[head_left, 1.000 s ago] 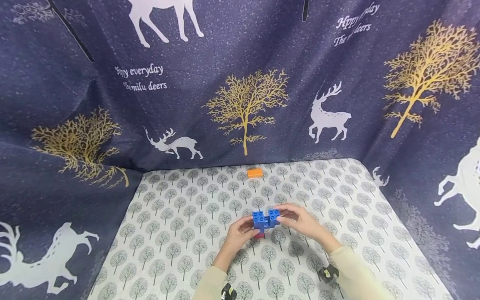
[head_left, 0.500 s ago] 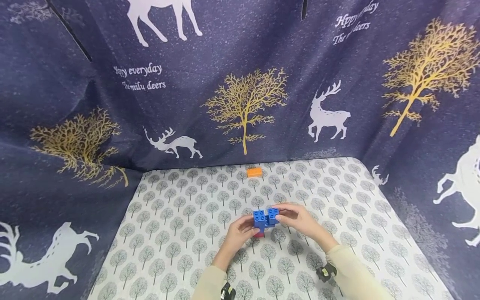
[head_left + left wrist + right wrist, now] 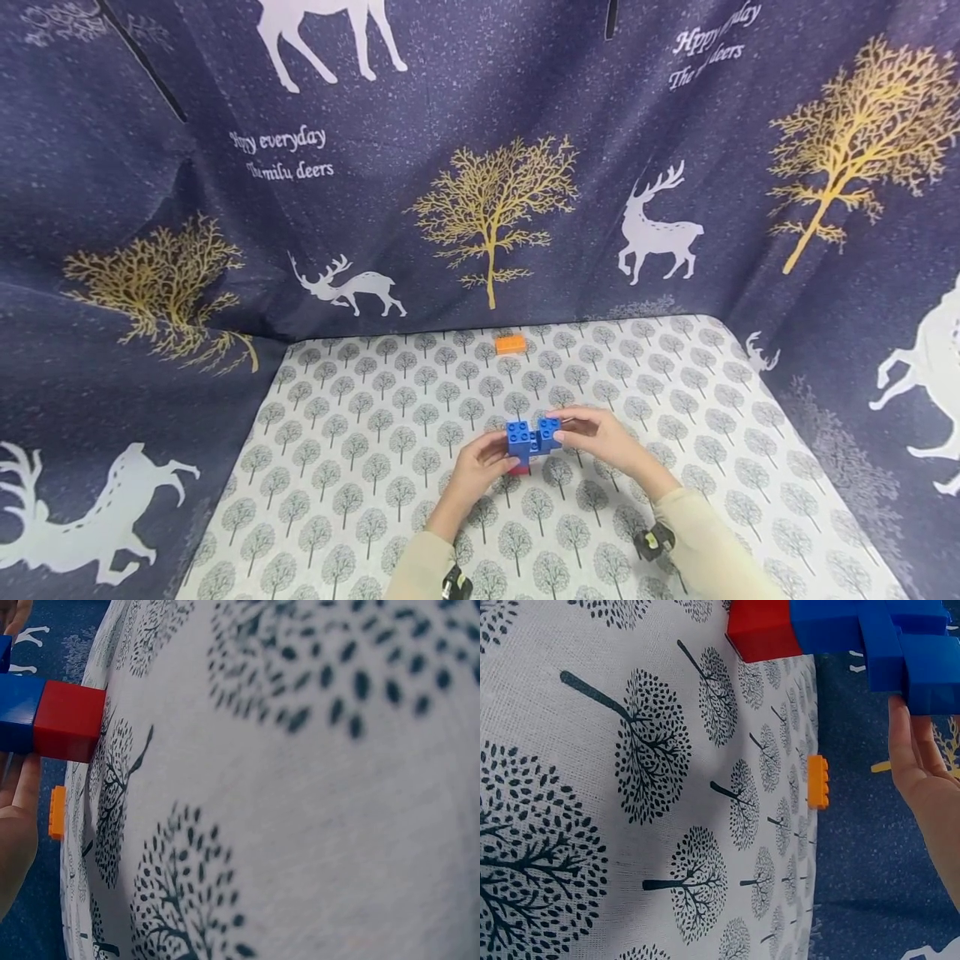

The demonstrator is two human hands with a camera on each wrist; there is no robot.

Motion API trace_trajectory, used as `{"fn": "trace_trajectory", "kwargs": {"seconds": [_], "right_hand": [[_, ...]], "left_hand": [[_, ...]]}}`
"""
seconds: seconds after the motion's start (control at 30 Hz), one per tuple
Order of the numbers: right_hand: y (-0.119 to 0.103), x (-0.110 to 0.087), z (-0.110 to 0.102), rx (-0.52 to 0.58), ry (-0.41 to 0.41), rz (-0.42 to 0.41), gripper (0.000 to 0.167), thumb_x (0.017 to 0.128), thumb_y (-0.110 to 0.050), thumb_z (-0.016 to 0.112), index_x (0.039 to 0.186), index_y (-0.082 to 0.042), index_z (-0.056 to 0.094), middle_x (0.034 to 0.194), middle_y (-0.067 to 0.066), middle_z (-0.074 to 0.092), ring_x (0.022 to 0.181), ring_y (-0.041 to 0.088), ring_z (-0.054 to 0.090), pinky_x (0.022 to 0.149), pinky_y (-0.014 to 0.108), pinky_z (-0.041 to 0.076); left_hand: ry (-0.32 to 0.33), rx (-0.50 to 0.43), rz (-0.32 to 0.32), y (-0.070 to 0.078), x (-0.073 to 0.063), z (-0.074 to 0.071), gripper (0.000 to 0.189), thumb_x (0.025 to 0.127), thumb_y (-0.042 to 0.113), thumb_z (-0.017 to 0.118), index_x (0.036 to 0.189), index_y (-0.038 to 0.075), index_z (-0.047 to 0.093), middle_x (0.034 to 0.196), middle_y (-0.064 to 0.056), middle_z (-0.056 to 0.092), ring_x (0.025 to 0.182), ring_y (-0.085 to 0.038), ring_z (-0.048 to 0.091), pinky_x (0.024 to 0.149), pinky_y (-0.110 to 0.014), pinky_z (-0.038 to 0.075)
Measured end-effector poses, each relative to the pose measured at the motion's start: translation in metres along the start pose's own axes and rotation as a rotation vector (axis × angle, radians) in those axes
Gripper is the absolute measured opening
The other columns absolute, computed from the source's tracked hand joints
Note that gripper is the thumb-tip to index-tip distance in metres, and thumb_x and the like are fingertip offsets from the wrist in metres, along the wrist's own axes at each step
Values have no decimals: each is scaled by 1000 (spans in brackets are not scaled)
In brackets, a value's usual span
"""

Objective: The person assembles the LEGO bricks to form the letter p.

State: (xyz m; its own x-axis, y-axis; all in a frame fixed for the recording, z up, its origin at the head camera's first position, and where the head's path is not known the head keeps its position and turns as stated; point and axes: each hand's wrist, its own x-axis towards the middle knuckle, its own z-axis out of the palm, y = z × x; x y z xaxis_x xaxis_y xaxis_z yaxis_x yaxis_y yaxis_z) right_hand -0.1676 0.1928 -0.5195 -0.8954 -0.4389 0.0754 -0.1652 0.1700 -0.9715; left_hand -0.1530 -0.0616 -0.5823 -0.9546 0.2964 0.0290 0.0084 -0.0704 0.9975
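A small build of blue bricks (image 3: 518,443) stands upright on a red brick (image 3: 519,470) in front of the person. Its blue part reaches out to the right and carries a further blue brick (image 3: 550,432) on top. The left hand (image 3: 472,468) holds the left column, thumb in front and fingers behind. From the other side the right hand (image 3: 603,443) pinches the right-hand blue brick between thumb and fingers. The red brick (image 3: 71,721) meets the cloth in the left wrist view. Fingers of the right hand (image 3: 922,772) touch the overhanging blue brick (image 3: 934,675) in the right wrist view.
An orange brick (image 3: 510,344) lies alone near the far edge of the table, which wears a white tree-print cloth (image 3: 337,467). Dark blue curtains (image 3: 450,92) with deer and gold trees surround the back and sides.
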Motion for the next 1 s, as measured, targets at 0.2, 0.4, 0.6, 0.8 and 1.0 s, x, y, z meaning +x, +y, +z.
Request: {"fn": "trace_trajectory", "kwargs": {"seconds": [0.2, 0.4, 0.6, 0.8, 1.0], "right_hand": [[-2, -1, 0, 10, 6, 27, 43, 90, -16, 67, 129, 0, 57, 132, 19, 56, 112, 32, 60, 90, 30, 56], [-3, -3, 1, 4, 11, 24, 42, 91, -18, 67, 129, -3, 58, 133, 18, 56, 113, 32, 60, 93, 33, 54], [-5, -3, 2, 2, -7, 20, 41, 92, -20, 65, 130, -8, 58, 137, 15, 53, 118, 35, 56, 97, 37, 52], [-1, 0, 1, -26, -23, -9, 41, 92, -17, 65, 130, -4, 57, 132, 15, 57, 111, 27, 60, 92, 33, 55], [0, 0, -6, -61, -57, -19, 43, 93, -16, 64, 133, -7, 55, 128, 15, 58, 110, 28, 60, 92, 33, 55]], "left_hand": [[11, 15, -35, 3, -1, 0, 48, 82, 8, 74, 127, 1, 57, 126, -21, 59, 118, -33, 57, 98, -25, 49], [11, 13, -45, 2, -1, -1, 50, 82, 9, 74, 128, 0, 56, 127, -23, 58, 118, -34, 57, 98, -26, 50], [8, 20, -48, 4, 0, -2, 48, 82, 9, 74, 125, 1, 58, 125, -21, 60, 117, -32, 58, 98, -26, 50], [-3, 9, -39, 3, 1, -4, 45, 82, 6, 74, 124, -1, 58, 124, -21, 60, 116, -33, 59, 98, -26, 50], [-2, 3, -60, -1, 0, -3, 48, 81, 9, 75, 124, 0, 57, 124, -20, 61, 115, -31, 60, 95, -25, 51]]}}
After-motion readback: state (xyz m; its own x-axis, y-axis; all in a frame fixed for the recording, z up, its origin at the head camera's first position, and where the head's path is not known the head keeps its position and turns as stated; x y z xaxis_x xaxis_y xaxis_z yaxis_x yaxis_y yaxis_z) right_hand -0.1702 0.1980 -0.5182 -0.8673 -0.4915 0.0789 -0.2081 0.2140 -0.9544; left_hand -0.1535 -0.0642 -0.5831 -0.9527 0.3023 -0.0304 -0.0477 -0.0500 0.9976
